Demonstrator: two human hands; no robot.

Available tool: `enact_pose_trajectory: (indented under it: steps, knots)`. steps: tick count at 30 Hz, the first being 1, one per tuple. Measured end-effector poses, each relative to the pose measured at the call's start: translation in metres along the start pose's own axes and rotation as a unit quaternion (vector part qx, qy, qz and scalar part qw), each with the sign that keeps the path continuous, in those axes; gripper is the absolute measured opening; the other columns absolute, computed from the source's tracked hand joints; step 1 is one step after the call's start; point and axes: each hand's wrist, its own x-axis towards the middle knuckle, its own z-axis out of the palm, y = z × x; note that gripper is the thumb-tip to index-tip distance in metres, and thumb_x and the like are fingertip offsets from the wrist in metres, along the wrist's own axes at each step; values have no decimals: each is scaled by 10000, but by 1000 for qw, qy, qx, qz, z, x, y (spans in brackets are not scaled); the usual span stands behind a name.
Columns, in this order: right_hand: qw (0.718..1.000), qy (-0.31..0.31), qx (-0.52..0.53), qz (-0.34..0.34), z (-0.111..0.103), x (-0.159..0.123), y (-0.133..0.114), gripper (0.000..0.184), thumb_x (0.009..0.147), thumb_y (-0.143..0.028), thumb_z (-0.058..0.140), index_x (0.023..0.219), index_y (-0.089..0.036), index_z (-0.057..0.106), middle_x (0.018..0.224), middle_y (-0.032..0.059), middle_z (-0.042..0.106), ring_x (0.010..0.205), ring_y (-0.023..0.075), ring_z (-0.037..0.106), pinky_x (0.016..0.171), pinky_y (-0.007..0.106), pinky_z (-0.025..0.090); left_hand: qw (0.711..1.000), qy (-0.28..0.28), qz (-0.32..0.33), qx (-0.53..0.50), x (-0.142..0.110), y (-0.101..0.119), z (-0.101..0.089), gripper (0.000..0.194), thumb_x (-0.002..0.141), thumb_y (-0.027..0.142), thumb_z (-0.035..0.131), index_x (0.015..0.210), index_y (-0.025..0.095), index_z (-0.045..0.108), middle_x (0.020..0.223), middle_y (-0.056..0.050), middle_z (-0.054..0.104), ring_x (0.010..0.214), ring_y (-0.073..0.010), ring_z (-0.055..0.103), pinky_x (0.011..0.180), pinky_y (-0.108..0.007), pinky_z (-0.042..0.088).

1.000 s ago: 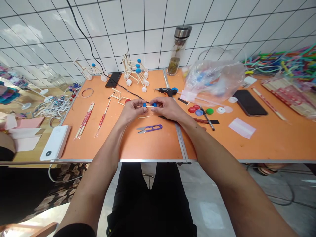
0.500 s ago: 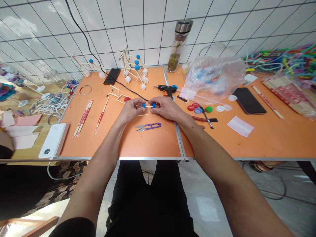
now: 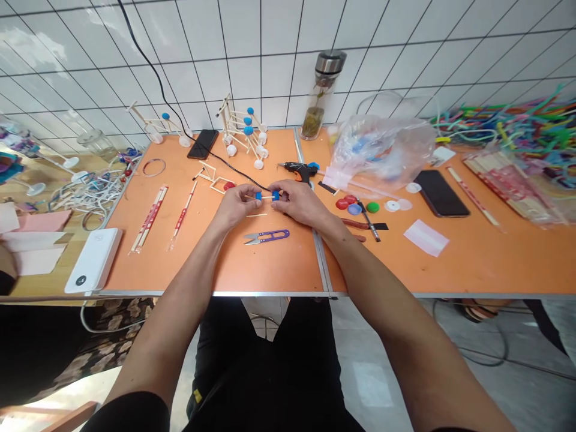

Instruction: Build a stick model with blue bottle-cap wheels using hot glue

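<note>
Between my two hands is a short wooden stick (image 3: 267, 197) with a blue bottle cap at each end. My left hand (image 3: 237, 207) pinches the left blue cap (image 3: 258, 196), and my right hand (image 3: 294, 201) pinches the right blue cap (image 3: 275, 195). Just below lies a thin loose stick (image 3: 257, 215) on the orange table. Nearer to me rest purple thread snips (image 3: 267, 237). Beyond my right hand is a black glue gun (image 3: 299, 170). A red cap (image 3: 229, 186) and a small stick frame (image 3: 207, 171) lie beyond my left hand.
Stick models with caps (image 3: 243, 129) stand at the back beside a phone (image 3: 203, 144). A tall glass bottle (image 3: 314, 111) is near the wall. Right are a plastic bag (image 3: 382, 147), loose caps (image 3: 372, 207) and another phone (image 3: 441, 192). A white power bank (image 3: 93, 261) lies left.
The view has shifted slightly, so the table sits a little lower and further left. Both hands keep their hold on the capped stick.
</note>
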Motion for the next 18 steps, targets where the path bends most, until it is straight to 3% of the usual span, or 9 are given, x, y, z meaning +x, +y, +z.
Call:
enact_pose_trajectory:
  steps: [10,15,18]
  knots:
    - [996,59,36,47,0,1,-3,426,893,-259,739,1307,-187,809,1298,133,842,882,251,738,911,440,600,998,64,20,-6,0,8,7,445,563,292,930,962,195,760,824,30,726,632,-127,683,651,-284,557]
    - [996,73,40,10,6,0,3,492,941,-244,726,1425,-165,769,1371,159,804,912,243,750,987,455,617,995,80,47,28,-2,5,14,391,624,289,870,971,212,706,843,42,707,637,-118,660,644,-277,533]
    - [996,86,16,-9,7,-3,0,483,957,-219,716,1436,-166,759,1373,175,777,1050,283,759,1052,474,610,993,83,62,49,-3,1,17,366,676,264,847,992,223,665,903,29,716,693,-116,669,681,-267,537]
